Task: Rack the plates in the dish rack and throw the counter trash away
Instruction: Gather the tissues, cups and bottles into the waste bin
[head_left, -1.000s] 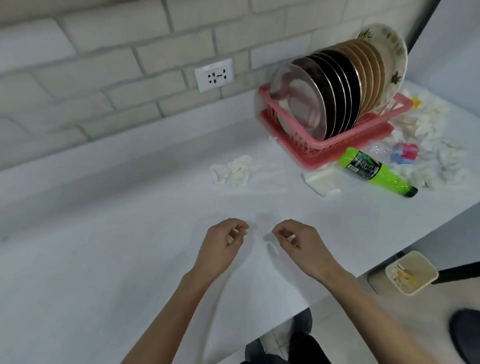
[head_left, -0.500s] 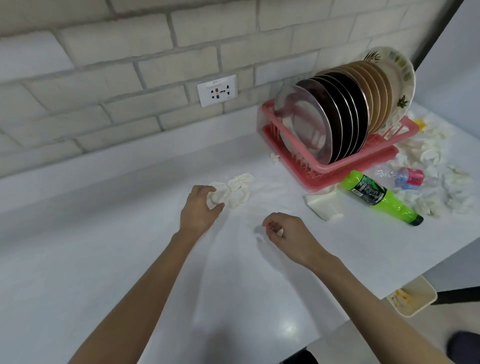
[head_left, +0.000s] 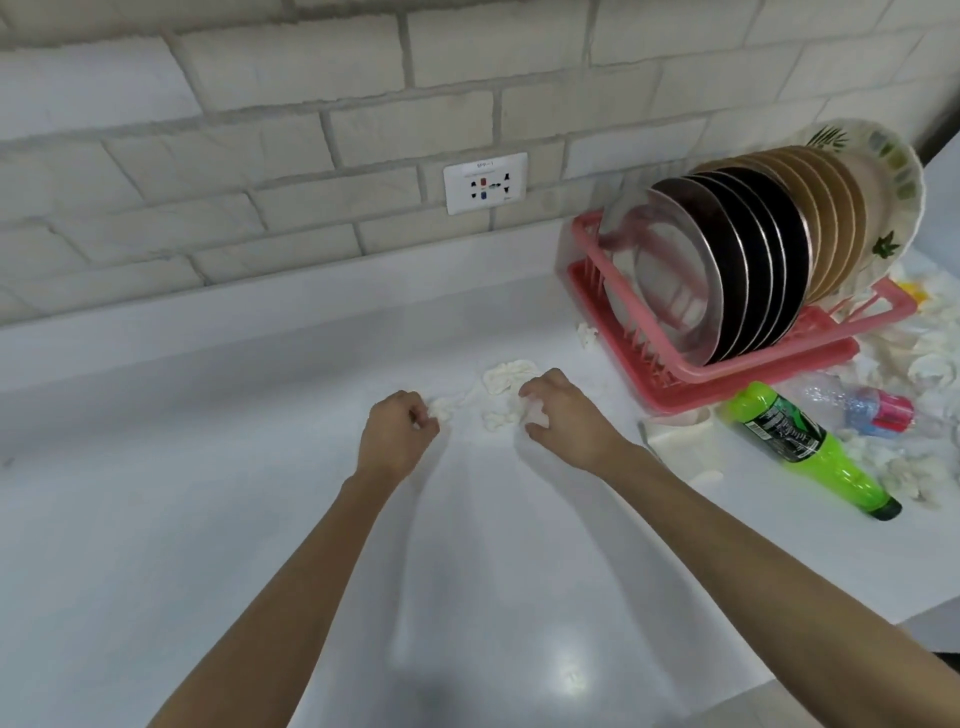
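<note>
Several plates (head_left: 737, 270) stand upright in the pink dish rack (head_left: 696, 374) at the right of the white counter. Crumpled white tissues (head_left: 506, 376) lie in the counter's middle. My left hand (head_left: 397, 439) is closed around a small tissue wad (head_left: 441, 408). My right hand (head_left: 563, 415) is curled over more tissue pieces (head_left: 498, 418), gripping them. A green bottle (head_left: 810, 449) lies on its side in front of the rack, and a clear bottle with a pink label (head_left: 862, 408) lies behind it among more tissue scraps (head_left: 930, 358).
A white folded paper piece (head_left: 680, 444) lies by the rack's front corner. A wall socket (head_left: 485, 182) sits in the brick wall behind. The counter edge runs along the lower right.
Both hands moved forward to the tissues in the middle of the counter. My right hand, which held back before, now closes on the tissue pieces; my left hand has pulled a wad leftward.
</note>
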